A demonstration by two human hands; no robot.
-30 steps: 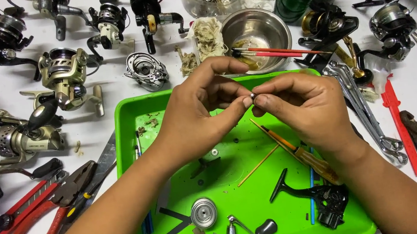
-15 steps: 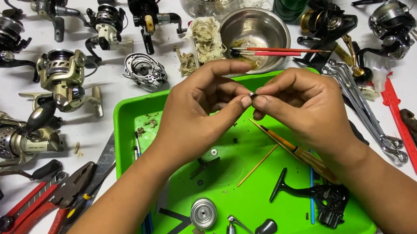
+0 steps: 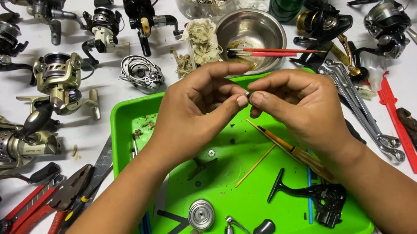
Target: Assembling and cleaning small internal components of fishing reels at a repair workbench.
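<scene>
Head view: above a green tray (image 3: 131,144) on a white worktop (image 3: 107,93), the left hand (image 3: 192,116) and right hand (image 3: 299,107) meet, fingertips of both clamped on a tiny metal part (image 3: 247,94) over the tray's 12 o'clock edge. Too small to tell its axis. A reel spool (image 3: 201,214) at 6 o'clock and black reel body (image 3: 320,199) at 5 o'clock lie apart, suggesting assembly remains unfinished. Red pliers (image 3: 28,224) lie at 9 o'clock.
</scene>
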